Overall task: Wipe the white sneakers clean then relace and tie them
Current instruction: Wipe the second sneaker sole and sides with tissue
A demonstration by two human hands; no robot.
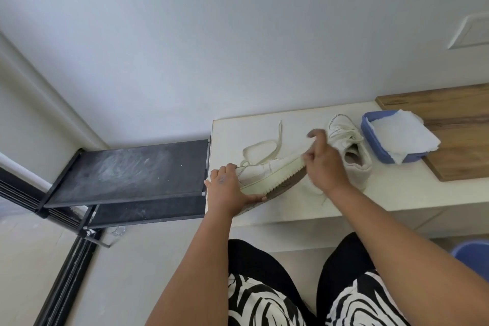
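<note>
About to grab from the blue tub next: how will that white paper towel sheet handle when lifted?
Probably floppy: the paper towel drapes over the blue tub rim with wrinkles. Likely very light, being a thin sheet. Its ragged edge suggests it tears easily, so pinch gently.

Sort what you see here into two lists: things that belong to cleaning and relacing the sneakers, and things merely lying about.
Belonging to the job:
- held sneaker, gripped by left hand
- right hand at its toe
- second sneaker
- loose lace
- blue tub of wipes

Lying about:
- wooden board
- black shelf
</note>
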